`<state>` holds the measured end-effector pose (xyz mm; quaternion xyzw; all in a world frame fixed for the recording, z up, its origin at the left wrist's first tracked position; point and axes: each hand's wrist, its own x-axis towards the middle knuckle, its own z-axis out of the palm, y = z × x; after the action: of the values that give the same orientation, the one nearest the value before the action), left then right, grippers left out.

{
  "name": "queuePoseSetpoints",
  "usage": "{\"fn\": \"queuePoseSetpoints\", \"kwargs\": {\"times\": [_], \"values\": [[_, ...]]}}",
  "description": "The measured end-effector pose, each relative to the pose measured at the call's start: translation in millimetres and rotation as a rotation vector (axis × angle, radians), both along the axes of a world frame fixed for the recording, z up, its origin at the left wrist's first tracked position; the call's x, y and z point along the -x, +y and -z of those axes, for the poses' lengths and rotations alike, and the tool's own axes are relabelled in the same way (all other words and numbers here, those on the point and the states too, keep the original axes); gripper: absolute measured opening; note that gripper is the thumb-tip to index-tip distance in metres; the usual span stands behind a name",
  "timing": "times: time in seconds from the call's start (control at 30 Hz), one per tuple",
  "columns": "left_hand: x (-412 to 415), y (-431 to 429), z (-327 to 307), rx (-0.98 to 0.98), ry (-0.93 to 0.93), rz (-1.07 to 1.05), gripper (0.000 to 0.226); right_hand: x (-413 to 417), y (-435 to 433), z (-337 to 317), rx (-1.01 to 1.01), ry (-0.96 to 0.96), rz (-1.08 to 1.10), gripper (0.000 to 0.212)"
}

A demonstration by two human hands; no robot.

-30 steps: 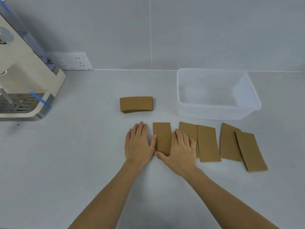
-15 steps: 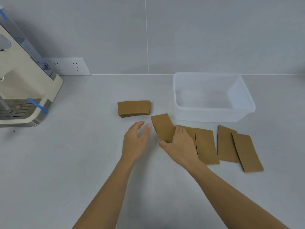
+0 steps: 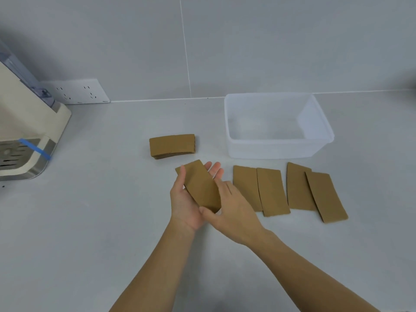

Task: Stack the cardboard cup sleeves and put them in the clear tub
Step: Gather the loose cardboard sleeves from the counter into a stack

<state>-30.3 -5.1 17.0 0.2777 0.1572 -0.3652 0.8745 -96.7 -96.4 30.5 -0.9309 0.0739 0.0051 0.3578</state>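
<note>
Holding one sleeve [image 3: 201, 186] above the counter [image 3: 90, 221]: left hand [image 3: 186, 199] cradles it palm-up, thumb over the far edge; right hand [image 3: 231, 208] pinches the near end. Probably squaring it for the stack [image 3: 172, 145] just behind. Four sleeves [image 3: 290, 191] lie flat by the empty tub [image 3: 276, 152].

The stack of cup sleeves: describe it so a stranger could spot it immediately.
Start at the clear tub on the grey counter and look just to its left. The stack of cup sleeves lies there alone, apart from the hands. Unlike the four single sleeves spread before the tub, it is several layers thick and lies crosswise.
</note>
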Motion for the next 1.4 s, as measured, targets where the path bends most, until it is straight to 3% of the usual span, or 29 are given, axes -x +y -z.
{"fn": "queuePoseSetpoints", "kwargs": {"times": [0.07,0.2,0.33,0.43,0.57,0.67,0.9,1.07,1.27,1.4], "values": [[3,-4,3,0.014,0.038,0.013,0.07,3,-8,2,0.033,0.027,-0.024,0.07],[7,-14,6,0.022,0.073,0.044,0.066,6,-32,-4,-0.114,0.15,-0.011,0.064],[8,-23,9,0.073,0.112,0.026,0.067,8,-61,-5,-0.026,0.052,0.283,0.041],[10,-30,11,0.088,0.123,0.033,0.068,10,-78,3,0.118,0.064,0.47,0.049],[15,-38,12,0.055,0.123,0.052,0.062,18,-89,21,0.291,0.252,0.519,0.069],[17,-43,14,0.036,0.13,0.059,0.058,24,-86,33,0.341,0.29,0.539,0.082],[21,-49,18,-0.008,0.135,0.055,0.056,18,-79,31,0.375,0.268,0.549,0.072],[20,-46,17,-0.017,0.141,0.035,0.056,14,-74,27,0.335,0.298,0.581,0.06],[18,-39,16,0.013,0.142,0.01,0.056,11,-84,17,0.154,0.332,0.681,0.079],[18,-39,15,0.015,0.134,0.008,0.057,10,-88,0,-0.001,0.2,0.664,0.078]]}}
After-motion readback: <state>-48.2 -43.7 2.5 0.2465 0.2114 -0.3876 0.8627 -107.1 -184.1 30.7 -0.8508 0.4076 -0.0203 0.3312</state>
